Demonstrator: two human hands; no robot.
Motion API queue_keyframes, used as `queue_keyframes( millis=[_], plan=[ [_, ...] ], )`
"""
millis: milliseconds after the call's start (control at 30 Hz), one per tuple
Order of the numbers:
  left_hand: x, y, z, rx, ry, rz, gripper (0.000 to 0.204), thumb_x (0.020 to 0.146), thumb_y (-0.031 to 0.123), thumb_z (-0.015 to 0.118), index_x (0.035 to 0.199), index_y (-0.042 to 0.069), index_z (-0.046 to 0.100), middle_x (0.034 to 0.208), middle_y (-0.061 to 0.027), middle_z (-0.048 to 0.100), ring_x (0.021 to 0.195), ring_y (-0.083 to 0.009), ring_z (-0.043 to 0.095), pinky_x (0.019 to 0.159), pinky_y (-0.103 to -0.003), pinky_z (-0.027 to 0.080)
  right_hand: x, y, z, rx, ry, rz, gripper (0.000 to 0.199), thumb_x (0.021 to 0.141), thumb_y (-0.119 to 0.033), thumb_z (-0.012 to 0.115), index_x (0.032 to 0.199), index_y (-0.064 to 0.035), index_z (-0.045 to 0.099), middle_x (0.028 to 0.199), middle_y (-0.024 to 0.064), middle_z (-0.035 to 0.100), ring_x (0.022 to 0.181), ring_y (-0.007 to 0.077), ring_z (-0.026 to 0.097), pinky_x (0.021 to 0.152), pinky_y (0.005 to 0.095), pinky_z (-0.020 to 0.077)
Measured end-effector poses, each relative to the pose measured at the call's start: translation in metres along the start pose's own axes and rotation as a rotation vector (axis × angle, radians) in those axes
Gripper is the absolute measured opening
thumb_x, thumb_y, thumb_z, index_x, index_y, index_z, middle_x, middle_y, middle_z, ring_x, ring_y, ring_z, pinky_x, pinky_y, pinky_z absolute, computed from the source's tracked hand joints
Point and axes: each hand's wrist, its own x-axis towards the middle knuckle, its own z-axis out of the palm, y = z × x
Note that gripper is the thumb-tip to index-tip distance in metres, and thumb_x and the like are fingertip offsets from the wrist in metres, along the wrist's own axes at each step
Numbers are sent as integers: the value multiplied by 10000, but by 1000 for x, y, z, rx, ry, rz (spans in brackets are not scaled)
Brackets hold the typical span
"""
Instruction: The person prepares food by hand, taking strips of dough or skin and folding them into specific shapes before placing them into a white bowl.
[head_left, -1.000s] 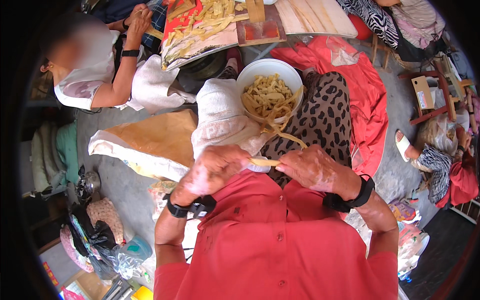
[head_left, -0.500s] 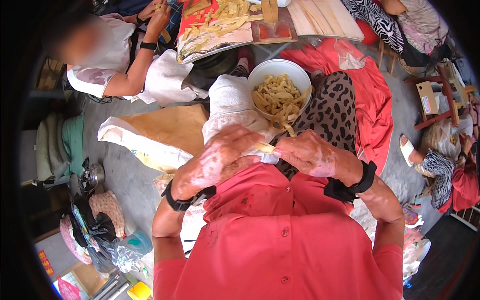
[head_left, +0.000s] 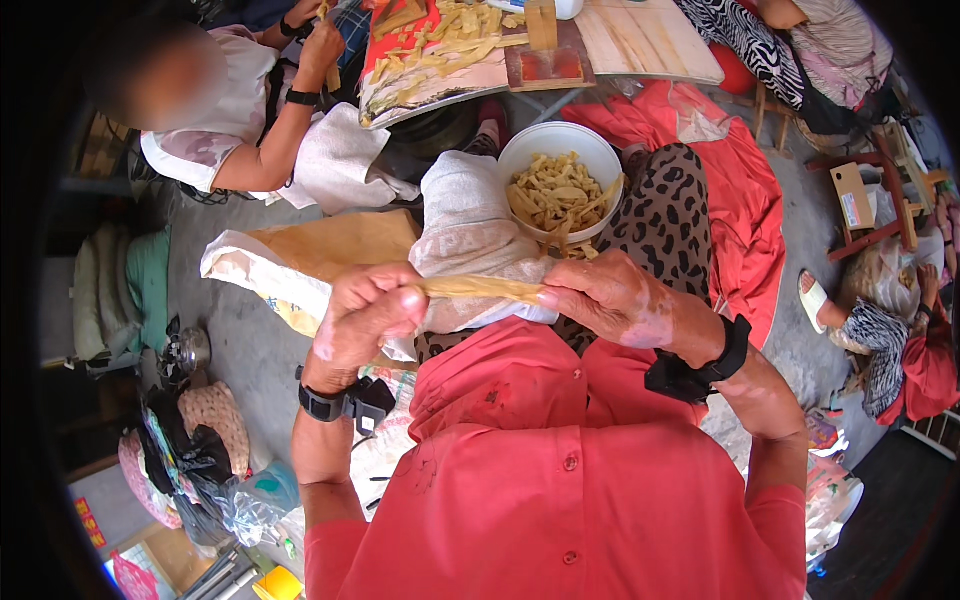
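Observation:
Both of my hands grip one pale yellow strip (head_left: 480, 288), stretched level in front of my red shirt. My left hand (head_left: 368, 315) pinches its left end, and my right hand (head_left: 612, 300) pinches the other end. Just beyond the strip, a white cloth (head_left: 470, 230) lies over my left knee. A white bowl (head_left: 560, 180) full of similar yellow strips rests on my leopard-print lap, just above my right hand.
A person in a white top (head_left: 215, 120) sits at the upper left, handling strips at a low board (head_left: 440, 60) covered with them. A brown-and-white sack (head_left: 300, 255) lies on the floor to my left. Red cloth (head_left: 730, 200), wooden stools (head_left: 870, 190) and another seated person (head_left: 890, 330) are on the right.
My hands have drawn apart, pulling the strip out to a longer, level stretch. My view has tilted down, so the bowl and the people sit higher in the picture.

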Motion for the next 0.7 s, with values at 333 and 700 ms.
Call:
queue_keyframes(
  millis=[333, 700],
  plan=[
    [39, -14, 52, 521, -11, 453, 344, 864, 24, 518, 1204, -25, 527, 1243, -220, 522, 806, -202, 606, 672, -253, 486, 24, -8, 13, 130, 229, 97, 83, 888, -88, 521, 845, -19, 538, 602, 89, 469, 509, 211, 496, 475, 332, 376],
    [44, -42, 56, 1105, -1, 608, 435, 709, -96, 608, 1137, -35, 553, 1121, -215, 555, 849, -344, 634, 663, -341, 554, 3, -3, 12, 386, 190, 391, 225, 937, -151, 453, 1025, 30, 553, 741, 75, 565, 652, 122, 522, 601, 269, 434]
  ],
)
